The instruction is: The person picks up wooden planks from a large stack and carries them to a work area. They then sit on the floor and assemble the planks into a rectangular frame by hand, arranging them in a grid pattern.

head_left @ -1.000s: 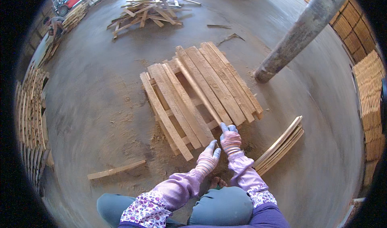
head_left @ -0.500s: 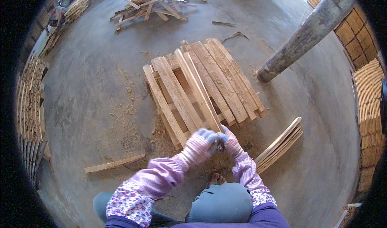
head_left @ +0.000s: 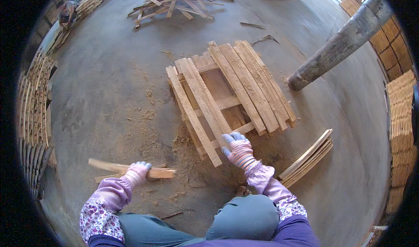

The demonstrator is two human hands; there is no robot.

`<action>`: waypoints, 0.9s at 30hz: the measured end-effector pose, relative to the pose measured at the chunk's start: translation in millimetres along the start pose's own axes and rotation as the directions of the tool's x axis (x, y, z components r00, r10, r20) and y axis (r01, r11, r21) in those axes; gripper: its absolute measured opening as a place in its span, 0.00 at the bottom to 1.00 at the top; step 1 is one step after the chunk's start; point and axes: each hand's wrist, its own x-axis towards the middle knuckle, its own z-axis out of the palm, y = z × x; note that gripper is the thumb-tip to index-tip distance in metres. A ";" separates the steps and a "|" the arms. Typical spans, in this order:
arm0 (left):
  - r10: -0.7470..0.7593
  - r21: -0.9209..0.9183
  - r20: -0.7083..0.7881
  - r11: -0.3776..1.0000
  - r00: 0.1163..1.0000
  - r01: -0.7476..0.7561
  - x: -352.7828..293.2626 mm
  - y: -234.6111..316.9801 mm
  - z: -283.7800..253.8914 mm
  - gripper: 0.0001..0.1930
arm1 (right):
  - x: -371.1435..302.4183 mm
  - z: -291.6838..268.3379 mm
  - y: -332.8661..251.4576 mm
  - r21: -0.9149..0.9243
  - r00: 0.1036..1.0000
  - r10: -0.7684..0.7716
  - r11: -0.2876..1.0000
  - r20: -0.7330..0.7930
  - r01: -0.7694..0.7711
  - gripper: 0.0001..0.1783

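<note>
My left hand [head_left: 138, 172], in a striped glove, is closed around a wooden plank [head_left: 159, 173] low at the left. This plank hangs over another board [head_left: 103, 177] lying on the floor, partly hidden by it. Near the front end of a plank [head_left: 203, 96] on the stack, my right hand [head_left: 240, 150], gloved too, has its fingers spread and holds nothing. Whether its fingertips touch that plank, I cannot tell. The stack [head_left: 248, 90] is made of planks laid over crosspieces, with a wide gap between its left and right planks.
A small bundle of thin boards [head_left: 307, 157] lies right of my legs. Beyond the stack stands a thick slanting post [head_left: 336, 44]. A jumbled scrap wood pile [head_left: 176, 2] lies far ahead. Stacked slats line both sides, and another person [head_left: 66, 13] crouches at the far left.
My left hand has carried the plank off the stack and out to the left. The right hand has let go of it and opened. A gap now shows in the stack.
</note>
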 end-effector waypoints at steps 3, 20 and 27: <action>-0.182 -0.019 0.156 0.982 0.971 0.187 -12.9 -25.4 30.4 0.19 | 1.5 8.8 5.0 -0.242 0.996 0.038 0.970 0.082 -0.017 0.37; -0.235 -0.075 -0.058 0.970 0.970 0.230 2.1 -10.4 17.9 0.43 | 4.2 0.4 13.3 0.836 0.844 0.038 0.118 0.536 -0.536 0.34; 0.374 0.318 -0.465 0.917 0.803 -0.243 22.3 80.2 -41.6 0.29 | 0.2 41.6 -84.9 0.834 0.683 -0.480 0.333 0.551 -0.439 0.31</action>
